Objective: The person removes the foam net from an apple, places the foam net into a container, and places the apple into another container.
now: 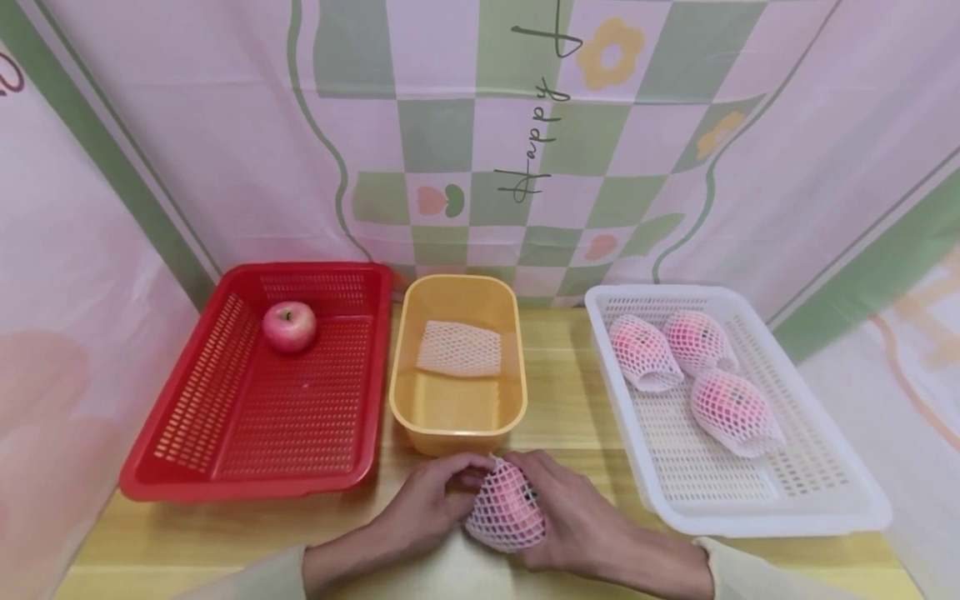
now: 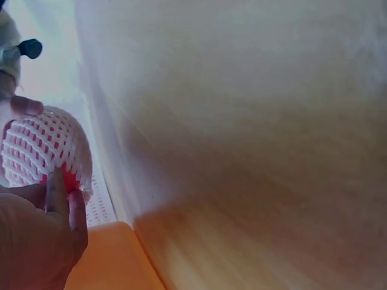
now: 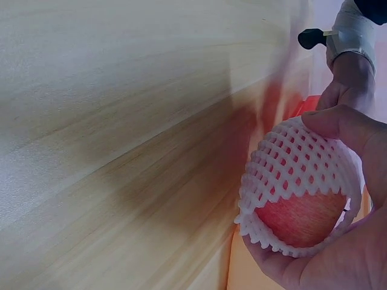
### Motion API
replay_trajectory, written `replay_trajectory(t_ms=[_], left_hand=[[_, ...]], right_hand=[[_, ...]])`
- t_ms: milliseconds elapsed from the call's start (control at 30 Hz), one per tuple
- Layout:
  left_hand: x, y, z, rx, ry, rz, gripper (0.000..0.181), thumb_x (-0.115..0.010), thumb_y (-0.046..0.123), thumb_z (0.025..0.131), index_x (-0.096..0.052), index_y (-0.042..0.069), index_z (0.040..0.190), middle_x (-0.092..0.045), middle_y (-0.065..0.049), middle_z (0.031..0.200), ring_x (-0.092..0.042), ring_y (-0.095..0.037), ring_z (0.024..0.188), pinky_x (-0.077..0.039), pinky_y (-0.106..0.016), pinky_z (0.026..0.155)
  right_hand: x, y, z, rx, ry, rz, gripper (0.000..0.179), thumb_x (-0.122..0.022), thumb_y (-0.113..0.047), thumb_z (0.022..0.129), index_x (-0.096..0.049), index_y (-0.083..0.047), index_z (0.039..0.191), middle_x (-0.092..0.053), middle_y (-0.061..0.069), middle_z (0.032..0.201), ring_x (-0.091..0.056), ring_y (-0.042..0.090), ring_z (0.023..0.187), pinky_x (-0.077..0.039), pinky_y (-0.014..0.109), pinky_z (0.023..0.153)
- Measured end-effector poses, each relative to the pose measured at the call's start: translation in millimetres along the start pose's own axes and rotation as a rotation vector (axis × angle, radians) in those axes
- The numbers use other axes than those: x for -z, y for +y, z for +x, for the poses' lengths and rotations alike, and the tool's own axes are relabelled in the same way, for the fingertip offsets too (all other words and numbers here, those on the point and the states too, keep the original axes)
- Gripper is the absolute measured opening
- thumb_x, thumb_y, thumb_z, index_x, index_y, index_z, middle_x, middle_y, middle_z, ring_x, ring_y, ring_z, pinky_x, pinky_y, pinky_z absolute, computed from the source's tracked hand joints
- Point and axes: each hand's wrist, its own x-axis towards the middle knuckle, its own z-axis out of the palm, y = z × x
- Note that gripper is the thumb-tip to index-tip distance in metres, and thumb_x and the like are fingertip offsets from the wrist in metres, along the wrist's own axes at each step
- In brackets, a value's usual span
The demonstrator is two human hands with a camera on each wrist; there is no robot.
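Note:
Close to me at the table's front, an apple (image 1: 512,515) sits inside a white foam net (image 3: 296,160). My right hand (image 1: 585,517) grips the netted apple from its right side, thumb over the net. My left hand (image 1: 423,510) is at its other side, and its fingertips pinch the net's edge in the left wrist view, where bare red apple skin (image 2: 71,180) shows beside them. In the right wrist view, a wide patch of skin shows through the net's open end. Just beyond the hands stands a yellow bin (image 1: 457,417) with one flat foam net (image 1: 459,348) inside.
To the left, a red basket (image 1: 300,417) contains one bare apple (image 1: 289,327). A white basket (image 1: 675,500) on the right contains three netted apples (image 1: 735,412). Behind them hangs a checkered cloth (image 1: 435,133), and all the containers stand on a wooden table (image 1: 558,375).

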Motion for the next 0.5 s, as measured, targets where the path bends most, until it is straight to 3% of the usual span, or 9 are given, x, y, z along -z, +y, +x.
replay_trajectory(t_ms=[233, 500], left_hand=[[1.5, 1.4, -1.1, 0.001, -0.041, -0.002, 0.055, -0.082, -0.008, 0.083, -0.065, 0.0, 0.134, -0.071, -0.017, 0.129, -0.072, -0.023, 0.114, -0.058, -0.038, 0.103], [-0.1, 4.4, -1.3, 0.064, -0.08, 0.013, 0.072, -0.084, -0.009, 0.077, -0.057, -0.001, 0.144, -0.065, -0.017, 0.139, -0.068, -0.02, 0.119, -0.056, -0.025, 0.1]], right_hand=[[0.8, -0.7, -0.6, -0.016, -0.025, 0.008, 0.102, -0.097, -0.023, 0.058, -0.051, -0.008, 0.148, -0.065, 0.0, 0.127, -0.068, 0.017, 0.108, -0.062, 0.036, 0.09], [1.0, -2.9, -0.1, -0.03, -0.039, 0.011, 0.105, -0.099, -0.027, 0.061, -0.049, -0.006, 0.15, -0.066, 0.003, 0.127, -0.069, 0.019, 0.106, -0.062, 0.036, 0.089]])
